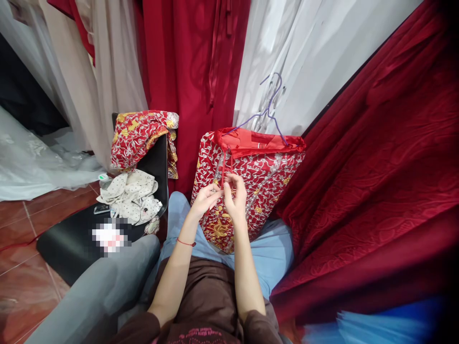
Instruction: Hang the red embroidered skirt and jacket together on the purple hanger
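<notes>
The left hand (pixel 205 200) seems pinched on the red cord (pixel 224 167); whether the right hand (pixel 235 195), close beside, grips it too, I cannot tell. The cord hangs from the top edge of the embroidered garment (pixel 251 191), propped between the knees (pixel 178 217), apparently to free both hands. A purple hanger (pixel 267 112) reaches into that edge, likely supporting it. Leftward, dotted cloth (pixel 132 193) lies near the backrest edge of the black chair (pixel 68 243).

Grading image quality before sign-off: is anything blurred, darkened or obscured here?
Head view: left hand, right hand and the patterned garment beneath them look fairly clear; head view, lower right: blue material is blurred; head view, right edge: fades to black; head view, left: a pixelated patch covers part of the black chair.
</notes>
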`<state>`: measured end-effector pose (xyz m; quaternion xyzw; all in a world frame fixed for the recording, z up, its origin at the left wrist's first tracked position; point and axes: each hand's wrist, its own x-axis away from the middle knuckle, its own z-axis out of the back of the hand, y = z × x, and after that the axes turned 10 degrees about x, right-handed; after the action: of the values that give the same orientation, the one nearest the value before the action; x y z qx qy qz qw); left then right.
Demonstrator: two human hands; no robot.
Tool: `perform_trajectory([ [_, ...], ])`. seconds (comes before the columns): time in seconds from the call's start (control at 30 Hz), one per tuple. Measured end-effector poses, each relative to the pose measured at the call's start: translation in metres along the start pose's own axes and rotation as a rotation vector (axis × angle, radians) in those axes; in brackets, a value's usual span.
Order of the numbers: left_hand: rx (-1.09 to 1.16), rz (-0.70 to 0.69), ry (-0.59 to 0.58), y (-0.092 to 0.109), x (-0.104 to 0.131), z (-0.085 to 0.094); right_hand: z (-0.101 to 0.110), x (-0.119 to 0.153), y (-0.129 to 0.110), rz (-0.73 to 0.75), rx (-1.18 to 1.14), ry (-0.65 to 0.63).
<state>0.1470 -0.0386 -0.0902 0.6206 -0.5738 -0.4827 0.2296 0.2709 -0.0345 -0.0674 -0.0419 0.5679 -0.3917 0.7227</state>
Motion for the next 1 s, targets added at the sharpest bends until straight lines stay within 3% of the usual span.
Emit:
perform_trajectory([
  [0.13,-0.001,0.008,0.029,-0.001,0.000,0.000,-0.002,0.002,0.009,-0.085,-0.075,0.174],
  [0.3,0.003,0.008,0.042,-0.002,-0.001,-0.001,0.000,-0.001,0.016,-0.213,-0.167,0.175],
  [0.37,0.005,0.007,0.040,-0.001,-0.001,-0.002,0.001,-0.003,0.016,-0.314,-0.206,0.131],
  [0.5,0.000,0.012,0.031,-0.001,-0.001,-0.002,0.004,-0.004,0.012,-0.464,-0.252,-0.097],
  [0.7,-0.011,0.009,0.035,-0.001,0.000,-0.004,0.013,-0.001,-0.008,-0.326,0.023,0.066],
  [0.87,-0.010,0.012,0.015,-0.001,0.001,-0.006,0.015,-0.001,-0.018,-0.167,0.167,0.000],
  [1.0,-0.003,0.007,0.018,0.000,0.000,-0.006,0.012,-0.004,-0.014,-0.104,0.136,-0.052],
])
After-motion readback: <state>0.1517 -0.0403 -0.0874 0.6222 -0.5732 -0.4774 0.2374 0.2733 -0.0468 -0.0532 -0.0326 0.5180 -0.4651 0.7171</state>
